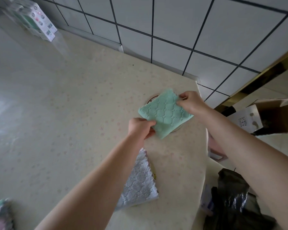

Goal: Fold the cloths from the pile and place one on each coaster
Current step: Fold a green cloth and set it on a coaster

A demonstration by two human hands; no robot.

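1. The person is working with both hands bare: the left hand [140, 127] and the right hand [189, 102] are showing uncovered skin throughout.
2. The left forearm [106, 171] is showing bare along its whole visible length.
3. The right forearm [239, 141] is likewise showing bare, up to the picture's edge.

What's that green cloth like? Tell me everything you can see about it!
The green cloth is mint-coloured and looks soft, with a raised pattern of rounded tiles. It is folded into a small square and turned like a diamond. The left hand pinches its near-left edge and the right hand pinches its far-right edge. It lies over a round coaster on the counter, with the coaster's rim peeking out. I cannot tell if it rests there yet.
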